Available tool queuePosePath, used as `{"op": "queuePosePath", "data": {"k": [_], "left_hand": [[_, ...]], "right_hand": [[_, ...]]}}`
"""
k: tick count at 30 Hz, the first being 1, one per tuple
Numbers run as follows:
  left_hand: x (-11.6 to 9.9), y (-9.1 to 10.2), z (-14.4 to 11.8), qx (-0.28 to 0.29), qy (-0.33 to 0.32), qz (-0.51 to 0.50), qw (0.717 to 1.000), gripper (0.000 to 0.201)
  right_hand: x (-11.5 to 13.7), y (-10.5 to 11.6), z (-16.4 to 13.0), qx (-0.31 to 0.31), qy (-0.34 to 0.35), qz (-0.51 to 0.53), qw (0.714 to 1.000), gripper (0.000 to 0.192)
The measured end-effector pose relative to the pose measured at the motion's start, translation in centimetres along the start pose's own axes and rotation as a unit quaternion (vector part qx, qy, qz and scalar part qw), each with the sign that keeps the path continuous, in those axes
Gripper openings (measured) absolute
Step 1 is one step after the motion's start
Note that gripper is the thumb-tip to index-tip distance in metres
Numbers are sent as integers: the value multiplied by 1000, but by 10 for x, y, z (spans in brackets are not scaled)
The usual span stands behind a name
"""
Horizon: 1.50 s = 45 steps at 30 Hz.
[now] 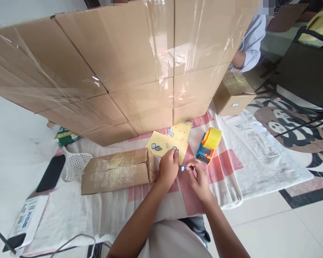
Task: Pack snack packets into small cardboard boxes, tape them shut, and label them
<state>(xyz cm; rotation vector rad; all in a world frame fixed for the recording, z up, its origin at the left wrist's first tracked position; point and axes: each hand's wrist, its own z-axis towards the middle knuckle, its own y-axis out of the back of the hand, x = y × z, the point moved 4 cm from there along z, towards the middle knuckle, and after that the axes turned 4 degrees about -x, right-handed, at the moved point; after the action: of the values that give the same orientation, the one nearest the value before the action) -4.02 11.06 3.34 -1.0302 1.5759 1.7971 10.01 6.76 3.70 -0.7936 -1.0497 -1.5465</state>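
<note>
My right hand [199,178] pinches a small blue-and-white sticker [183,168] between thumb and fingertips. Beside it, my left hand [169,166] is closed at the near edge of a yellow sheet [183,148], its thumb close to another small blue-edged sticker. More small blue-outlined stickers [156,147] lie on the sheet's left part. A long taped cardboard box [115,172] lies left of my left hand. To the right of the sheet sits an orange-and-blue tape dispenser [204,150] with a yellow roll.
A wall of taped cardboard boxes [140,71] rises behind the sheet. A smaller box [235,96] with a sticker stands at the right, near another person's arm [239,59]. At left lie a white slotted scoop [75,165], a black phone [51,173] and cables.
</note>
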Motion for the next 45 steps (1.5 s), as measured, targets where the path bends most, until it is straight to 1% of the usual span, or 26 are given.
{"op": "queuePosePath", "data": {"k": [3, 6, 9, 10, 12, 13, 17, 21, 23, 25, 27, 28, 30, 32, 34, 35, 36, 37, 38, 39, 41, 42, 43, 44, 45], "left_hand": [[2, -5, 7, -10, -21, 46, 999, 32], [8, -9, 8, 5, -23, 79, 997, 26], [11, -10, 8, 19, -10, 112, 994, 36], [11, -9, 8, 22, -7, 123, 992, 34], [9, -8, 7, 27, -7, 149, 988, 22], [8, -7, 7, 28, -9, 162, 986, 19], [4, -6, 8, 15, -19, 210, 977, 21], [4, -9, 10, 2, -34, 227, 973, 25], [1, -9, 6, -3, -43, 221, 974, 31], [-2, -3, -8, -4, -52, 210, 976, 28], [-5, 8, -33, 2, -80, 195, 978, 14], [-6, 16, -47, 6, -102, 187, 977, 12], [-7, 37, -79, -15, -198, 162, 967, 18], [-2, 63, -105, -38, -272, 141, 951, 14], [8, 91, -122, -48, -303, 132, 943, 13], [13, 105, -126, -58, -310, 126, 940, 13], [19, 120, -128, -79, -317, 125, 937, 14], [24, 136, -129, -117, -325, 132, 929, 15], [29, 151, -130, -172, -336, 150, 914, 17], [34, 165, -129, -241, -345, 178, 889, 19], [43, 189, -125, -381, -342, 246, 823, 28], [48, 198, -122, -438, -331, 269, 792, 31], [53, 204, -117, -473, -317, 282, 772, 34], [58, 208, -111, -491, -305, 288, 764, 37], [62, 210, -105, -495, -294, 288, 765, 39]], "right_hand": [[-9, -5, -3, 3, -10, 13, 1000, 9], [-15, -5, -3, -21, -23, 49, 998, 7], [-19, -3, -4, -55, -41, 78, 995, 6], [-19, -3, -4, -63, -45, 85, 993, 7], [-20, -2, -5, -70, -49, 96, 992, 8], [-20, -2, -6, -70, -51, 98, 991, 8], [-21, -2, -8, -73, -58, 92, 991, 8], [-22, -4, -10, -73, -60, 80, 992, 7], [-21, -3, -10, -70, -55, 72, 993, 7], [-17, 0, -8, -68, -45, 59, 995, 8], [-12, 5, -4, -69, -36, 47, 996, 11], [-8, 7, -1, -65, -31, 45, 996, 14], [3, 6, 8, -32, -9, 39, 999, 20], [17, -6, 19, 54, 27, 32, 998, 24], [29, -26, 29, 161, 70, 17, 984, 26], [32, -37, 33, 204, 87, 13, 975, 26], [34, -48, 37, 233, 97, 12, 968, 27], [34, -57, 40, 248, 100, 12, 964, 27], [32, -66, 42, 251, 92, 14, 963, 27], [30, -73, 43, 246, 79, 20, 966, 28], [23, -83, 41, 221, 50, 33, 973, 29], [21, -87, 39, 208, 42, 36, 977, 30], [20, -91, 36, 198, 39, 34, 979, 33], [20, -95, 33, 190, 43, 28, 980, 36], [21, -98, 30, 184, 51, 17, 981, 40]]}}
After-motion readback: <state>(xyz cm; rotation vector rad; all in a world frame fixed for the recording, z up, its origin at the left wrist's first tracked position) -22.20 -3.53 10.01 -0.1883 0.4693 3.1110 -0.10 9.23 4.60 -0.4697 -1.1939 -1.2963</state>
